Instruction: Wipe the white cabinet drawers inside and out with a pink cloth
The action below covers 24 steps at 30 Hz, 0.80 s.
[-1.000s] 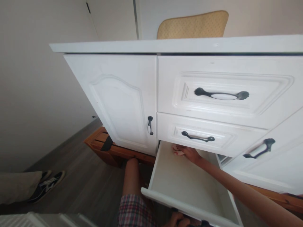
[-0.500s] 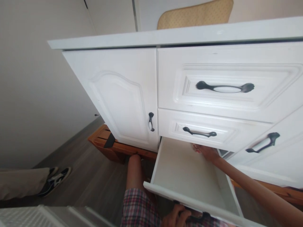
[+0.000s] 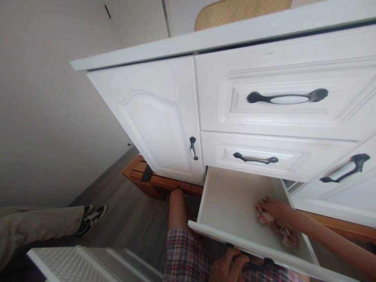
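1. At the bottom centre of the frame, the left hand (image 3: 227,266) has its fingers curled around the dark handle (image 3: 260,265) of the pulled-out drawer (image 3: 229,196). Beside it is a knee in plaid shorts (image 3: 185,254).
2. At the lower left, a white perforated panel (image 3: 69,262) juts in.
3. Right of centre and low in the frame, the right hand (image 3: 277,213) reaches into the drawer, fingers clamped on a crumpled pale cloth (image 3: 266,219) with red marks. The cloth lies inside, near the drawer's right wall; the hands are well apart.
4. Above the drawer, the white cabinet (image 3: 155,129) fills the middle and right, over a reddish wooden base (image 3: 167,183).
5. At the lower left, another person's dark shoe (image 3: 92,221) rests on the floor (image 3: 129,223).
6. Along the top edge, a tan dotted panel (image 3: 241,15) rises behind the cabinet.
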Available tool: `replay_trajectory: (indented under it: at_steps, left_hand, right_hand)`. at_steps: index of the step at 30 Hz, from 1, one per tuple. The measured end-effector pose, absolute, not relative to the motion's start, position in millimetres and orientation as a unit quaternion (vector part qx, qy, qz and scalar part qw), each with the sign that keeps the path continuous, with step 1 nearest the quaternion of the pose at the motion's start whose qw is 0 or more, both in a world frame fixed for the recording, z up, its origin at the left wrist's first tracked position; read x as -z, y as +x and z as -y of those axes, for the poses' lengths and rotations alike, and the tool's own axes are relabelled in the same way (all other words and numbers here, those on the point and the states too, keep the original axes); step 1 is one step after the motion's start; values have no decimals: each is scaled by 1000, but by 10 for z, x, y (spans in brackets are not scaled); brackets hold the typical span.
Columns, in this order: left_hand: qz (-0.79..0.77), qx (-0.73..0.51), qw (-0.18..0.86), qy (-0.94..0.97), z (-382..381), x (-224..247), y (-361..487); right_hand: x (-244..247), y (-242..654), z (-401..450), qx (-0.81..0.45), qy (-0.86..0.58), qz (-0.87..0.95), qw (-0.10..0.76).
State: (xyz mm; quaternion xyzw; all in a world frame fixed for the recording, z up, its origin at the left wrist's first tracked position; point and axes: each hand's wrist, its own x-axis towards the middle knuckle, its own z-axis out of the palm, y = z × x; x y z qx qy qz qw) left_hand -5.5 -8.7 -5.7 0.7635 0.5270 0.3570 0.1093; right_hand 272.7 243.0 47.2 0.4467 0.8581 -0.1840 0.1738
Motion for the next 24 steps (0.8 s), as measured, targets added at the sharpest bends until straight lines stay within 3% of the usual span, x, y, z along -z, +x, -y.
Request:
replay_trajectory:
  at_steps: [6,14,24]
  left_hand:
    - [-515,-338,151,773,123,176,-91]
    - [-506,-338,186,771,133,229,-109]
    - [-505,-352,187,765,137,222,-94]
  right_hand:
    - [-774,2589,-1969,232,439,-831,251]
    - [-1057,2605,-1818,289,423,-829,223]
    - [-1251,2218,-1984,346,400,-803,274]
